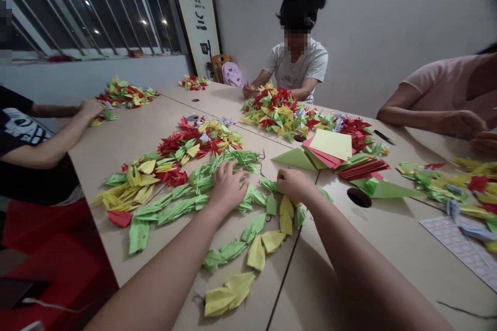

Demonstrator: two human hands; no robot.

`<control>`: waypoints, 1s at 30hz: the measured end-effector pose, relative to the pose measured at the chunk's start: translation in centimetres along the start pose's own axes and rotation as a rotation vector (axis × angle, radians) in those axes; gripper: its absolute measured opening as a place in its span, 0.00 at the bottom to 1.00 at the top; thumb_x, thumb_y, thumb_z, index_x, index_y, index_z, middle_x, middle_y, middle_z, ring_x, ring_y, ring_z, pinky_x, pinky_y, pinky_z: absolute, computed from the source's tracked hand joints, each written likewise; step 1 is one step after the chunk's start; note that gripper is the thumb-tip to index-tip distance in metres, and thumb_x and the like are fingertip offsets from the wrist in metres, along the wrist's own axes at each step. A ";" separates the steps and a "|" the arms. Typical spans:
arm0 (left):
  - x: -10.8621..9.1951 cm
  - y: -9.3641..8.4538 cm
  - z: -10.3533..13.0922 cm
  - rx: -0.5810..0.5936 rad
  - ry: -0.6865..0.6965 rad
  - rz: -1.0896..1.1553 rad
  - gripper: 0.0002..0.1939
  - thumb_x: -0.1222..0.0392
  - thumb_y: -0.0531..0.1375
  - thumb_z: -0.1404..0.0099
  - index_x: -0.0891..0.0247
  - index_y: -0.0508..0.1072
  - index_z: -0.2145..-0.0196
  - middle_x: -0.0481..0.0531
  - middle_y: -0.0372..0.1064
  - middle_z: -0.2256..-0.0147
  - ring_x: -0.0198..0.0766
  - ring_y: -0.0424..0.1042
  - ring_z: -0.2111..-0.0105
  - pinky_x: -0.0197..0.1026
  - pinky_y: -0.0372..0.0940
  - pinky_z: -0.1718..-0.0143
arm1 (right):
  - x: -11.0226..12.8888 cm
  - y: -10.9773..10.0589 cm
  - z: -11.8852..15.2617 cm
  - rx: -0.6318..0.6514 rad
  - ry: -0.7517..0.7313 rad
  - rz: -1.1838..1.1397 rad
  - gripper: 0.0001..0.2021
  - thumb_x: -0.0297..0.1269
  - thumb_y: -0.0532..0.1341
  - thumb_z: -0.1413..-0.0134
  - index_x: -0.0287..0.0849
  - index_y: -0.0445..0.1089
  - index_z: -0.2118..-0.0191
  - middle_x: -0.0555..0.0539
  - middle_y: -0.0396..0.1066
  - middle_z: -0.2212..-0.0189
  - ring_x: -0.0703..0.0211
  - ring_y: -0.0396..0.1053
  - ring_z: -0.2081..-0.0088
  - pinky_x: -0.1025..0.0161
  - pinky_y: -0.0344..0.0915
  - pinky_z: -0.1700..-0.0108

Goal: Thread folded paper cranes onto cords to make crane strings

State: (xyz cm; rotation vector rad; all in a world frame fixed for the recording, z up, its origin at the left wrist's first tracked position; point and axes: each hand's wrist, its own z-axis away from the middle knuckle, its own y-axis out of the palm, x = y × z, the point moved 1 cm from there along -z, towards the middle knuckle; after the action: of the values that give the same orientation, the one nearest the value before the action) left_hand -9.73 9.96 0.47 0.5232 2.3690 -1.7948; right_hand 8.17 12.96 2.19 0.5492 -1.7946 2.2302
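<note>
My left hand (229, 186) lies over a bundle of green folded-paper strings (182, 191), fingers spread and touching the paper. To its right, my right hand (294, 185) is closed, its fingertips turned down and hidden, so what they grip cannot be made out. Green folded pieces show on both sides of that hand. Below it hangs a strand of yellow folded paper (286, 214), threaded on dark cord. This strand curves across the table towards me through green pieces (225, 254) and ends in yellow ones (229, 294).
A mixed heap of folded paper (267, 108) lies ahead, another (174, 150) left of my hands. Square paper sheets (330, 145) are stacked right, near a table hole (359, 197) and a dark pointed tool (384, 137). Several people sit around the table (326, 264).
</note>
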 end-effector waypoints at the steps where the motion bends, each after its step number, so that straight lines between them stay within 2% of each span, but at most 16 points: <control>1: 0.0 0.0 0.0 0.012 -0.005 -0.002 0.13 0.57 0.53 0.41 0.57 0.72 0.60 0.55 0.55 0.48 0.52 0.47 0.45 0.56 0.47 0.48 | -0.1 -0.1 0.0 0.006 -0.002 0.039 0.07 0.28 0.53 0.58 0.38 0.67 0.73 0.40 0.69 0.69 0.53 0.65 0.67 0.65 0.53 0.72; 5: 0.0 0.1 0.1 0.036 0.011 -0.021 0.12 0.56 0.53 0.41 0.55 0.72 0.60 0.53 0.55 0.49 0.50 0.46 0.45 0.56 0.46 0.47 | 0.1 -0.8 0.3 -0.004 -0.020 0.137 0.09 0.28 0.51 0.55 0.36 0.68 0.71 0.38 0.69 0.68 0.53 0.66 0.66 0.65 0.54 0.70; 9: 0.0 0.3 0.2 0.013 0.031 -0.040 0.12 0.56 0.53 0.41 0.55 0.72 0.61 0.52 0.56 0.49 0.50 0.47 0.45 0.55 0.47 0.47 | 1.1 -1.3 0.7 -0.059 -0.105 0.138 0.13 0.37 0.49 0.49 0.40 0.66 0.61 0.42 0.67 0.61 0.56 0.64 0.61 0.66 0.55 0.65; 11: 0.0 0.3 0.2 0.006 0.032 -0.042 0.12 0.56 0.54 0.42 0.55 0.72 0.61 0.53 0.57 0.50 0.50 0.47 0.46 0.55 0.47 0.47 | 1.5 -1.1 0.8 -0.036 -0.168 0.148 0.14 0.42 0.53 0.52 0.43 0.65 0.60 0.45 0.67 0.60 0.57 0.64 0.60 0.67 0.55 0.65; 13: 0.0 0.3 0.2 0.006 0.032 -0.042 0.12 0.56 0.54 0.42 0.55 0.72 0.61 0.53 0.57 0.50 0.50 0.47 0.46 0.55 0.47 0.47 | 1.6 -0.6 0.6 -0.001 -0.196 0.174 0.14 0.40 0.57 0.57 0.43 0.66 0.61 0.45 0.67 0.61 0.57 0.64 0.62 0.67 0.55 0.66; 16: 0.0 0.3 0.2 0.014 0.035 -0.038 0.12 0.56 0.53 0.41 0.55 0.72 0.61 0.53 0.57 0.50 0.50 0.47 0.46 0.55 0.47 0.47 | 1.2 -0.2 0.2 0.006 -0.173 0.193 0.13 0.33 0.57 0.60 0.41 0.66 0.63 0.44 0.67 0.63 0.57 0.64 0.63 0.67 0.55 0.68; 18: 0.0 0.3 0.1 0.022 0.037 -0.034 0.12 0.56 0.53 0.41 0.55 0.72 0.61 0.53 0.57 0.50 0.50 0.47 0.46 0.55 0.47 0.47 | 0.8 -0.2 -0.1 0.005 -0.157 0.189 0.15 0.33 0.57 0.60 0.41 0.65 0.61 0.44 0.67 0.62 0.57 0.64 0.63 0.67 0.55 0.69; 25: 0.1 0.3 0.2 0.022 0.034 -0.027 0.12 0.56 0.53 0.41 0.55 0.72 0.61 0.52 0.58 0.50 0.49 0.48 0.46 0.55 0.46 0.47 | 0.2 -1.2 -0.4 0.060 -0.121 0.177 0.14 0.41 0.56 0.56 0.40 0.66 0.62 0.43 0.68 0.63 0.57 0.65 0.64 0.67 0.57 0.70; 30: 0.1 0.3 0.2 0.026 0.035 -0.020 0.12 0.55 0.53 0.41 0.55 0.71 0.61 0.52 0.58 0.50 0.50 0.47 0.46 0.56 0.46 0.47 | -0.1 -1.8 -0.6 0.099 -0.089 0.205 0.18 0.49 0.50 0.50 0.41 0.68 0.64 0.44 0.70 0.66 0.58 0.67 0.67 0.67 0.58 0.72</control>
State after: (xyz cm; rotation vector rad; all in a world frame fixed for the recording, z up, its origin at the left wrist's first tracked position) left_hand -9.76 9.85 0.05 0.5407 2.3847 -1.8427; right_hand 8.89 13.97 3.65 0.5107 -1.8672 2.4791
